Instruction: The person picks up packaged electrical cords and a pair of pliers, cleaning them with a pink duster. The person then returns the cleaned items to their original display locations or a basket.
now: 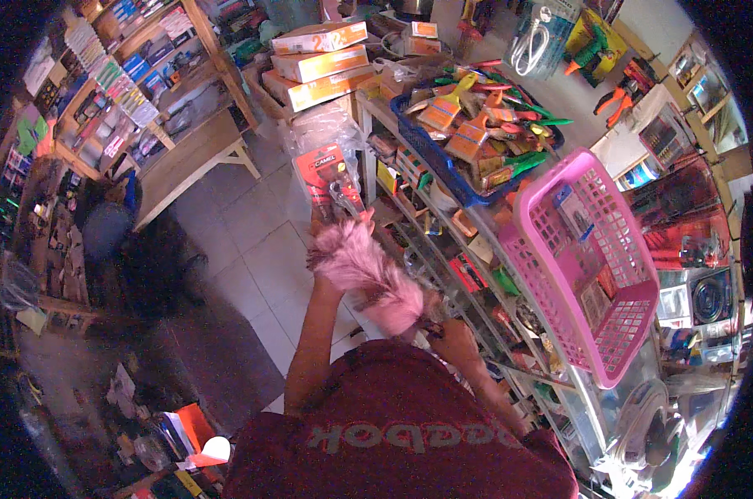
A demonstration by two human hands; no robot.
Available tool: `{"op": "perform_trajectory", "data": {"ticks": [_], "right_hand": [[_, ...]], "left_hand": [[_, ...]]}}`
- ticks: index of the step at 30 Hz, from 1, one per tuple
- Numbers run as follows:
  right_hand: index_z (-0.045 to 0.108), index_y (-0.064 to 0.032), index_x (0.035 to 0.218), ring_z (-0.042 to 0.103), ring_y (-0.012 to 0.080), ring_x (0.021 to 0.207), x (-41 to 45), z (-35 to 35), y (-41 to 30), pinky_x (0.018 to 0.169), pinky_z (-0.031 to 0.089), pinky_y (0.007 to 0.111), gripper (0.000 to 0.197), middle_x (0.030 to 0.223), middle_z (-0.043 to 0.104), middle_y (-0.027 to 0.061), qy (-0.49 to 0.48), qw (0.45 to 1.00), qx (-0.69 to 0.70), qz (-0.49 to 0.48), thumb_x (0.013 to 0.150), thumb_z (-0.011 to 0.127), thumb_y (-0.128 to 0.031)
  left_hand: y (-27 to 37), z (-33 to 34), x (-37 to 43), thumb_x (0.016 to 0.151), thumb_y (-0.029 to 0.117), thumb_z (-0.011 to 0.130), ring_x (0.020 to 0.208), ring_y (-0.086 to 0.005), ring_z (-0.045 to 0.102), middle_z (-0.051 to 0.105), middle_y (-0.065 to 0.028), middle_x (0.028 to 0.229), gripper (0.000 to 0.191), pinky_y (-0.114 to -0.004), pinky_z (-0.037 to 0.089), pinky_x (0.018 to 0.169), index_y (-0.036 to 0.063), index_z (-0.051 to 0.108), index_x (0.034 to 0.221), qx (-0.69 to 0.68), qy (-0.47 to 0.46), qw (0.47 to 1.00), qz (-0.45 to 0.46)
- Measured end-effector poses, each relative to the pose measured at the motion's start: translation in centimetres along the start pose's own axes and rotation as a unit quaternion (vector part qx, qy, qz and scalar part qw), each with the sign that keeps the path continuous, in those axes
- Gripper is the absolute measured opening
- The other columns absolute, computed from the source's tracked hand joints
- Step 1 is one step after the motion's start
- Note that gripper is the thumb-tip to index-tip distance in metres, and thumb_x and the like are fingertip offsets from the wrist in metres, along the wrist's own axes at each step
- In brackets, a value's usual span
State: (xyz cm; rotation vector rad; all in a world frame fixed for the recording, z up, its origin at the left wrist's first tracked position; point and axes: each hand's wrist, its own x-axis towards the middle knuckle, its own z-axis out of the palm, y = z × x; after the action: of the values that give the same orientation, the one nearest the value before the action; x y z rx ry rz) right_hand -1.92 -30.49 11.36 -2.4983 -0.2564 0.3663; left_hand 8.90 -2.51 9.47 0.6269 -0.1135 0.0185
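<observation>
My right hand grips the dark handle end of a fluffy pink feather duster. The duster lies across my left hand, hiding most of it; a fingertip shows past the feathers. Just beyond, a red Camel-brand carded package in clear plastic stands up from my left hand, which appears to hold its lower end. Some dark metal or plastic part sits inside the package, too blurred to name. The duster's feathers overlap the package's bottom edge.
To the right runs a glass display counter with stocked shelves. On it are a blue basket of paintbrushes and a pink plastic basket. Boxes are stacked ahead. A wooden bench stands left over the tiled floor.
</observation>
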Motion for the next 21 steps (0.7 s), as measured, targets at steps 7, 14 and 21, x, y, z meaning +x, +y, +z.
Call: {"op": "perform_trajectory", "data": {"ticks": [7,14,21], "right_hand": [[0.064,0.0024,0.076,0.061,0.0411,0.069,0.5,-1.9,0.5,0.063,0.048,0.045,0.024,0.071,0.061,0.0243,0.081,0.996,0.039,0.025,0.071,0.067,-0.020],[0.064,0.0057,0.079,0.062,0.0436,0.077,-0.4,-4.0,-3.9,0.068,0.048,0.048,0.030,0.076,0.060,0.0292,0.025,0.993,0.008,0.111,0.070,0.066,-0.022],[0.063,0.0064,0.077,0.062,0.0442,0.078,-1.9,-2.9,-0.2,0.068,0.049,0.047,0.030,0.076,0.061,0.0297,-0.066,0.995,-0.019,0.076,0.069,0.065,-0.022]], "left_hand": [[2.2,4.3,-1.5,0.099,0.039,0.028,0.119,-0.0227,0.047,0.049,-0.0085,0.129,0.048,-0.041,0.035,0.104,0.0073,0.038,0.134,-0.039,0.105,0.991,0.074],[1.4,3.0,-1.6,0.096,0.040,0.040,0.129,-0.0249,0.038,0.032,-0.0058,0.144,0.059,-0.042,0.031,0.107,0.0157,0.018,0.146,0.013,0.034,0.992,0.122],[2.0,6.5,-1.8,0.096,0.044,0.040,0.129,-0.0243,0.036,0.030,-0.0055,0.145,0.064,-0.043,0.033,0.106,0.0164,0.013,0.147,0.051,0.078,0.990,0.102]]}}
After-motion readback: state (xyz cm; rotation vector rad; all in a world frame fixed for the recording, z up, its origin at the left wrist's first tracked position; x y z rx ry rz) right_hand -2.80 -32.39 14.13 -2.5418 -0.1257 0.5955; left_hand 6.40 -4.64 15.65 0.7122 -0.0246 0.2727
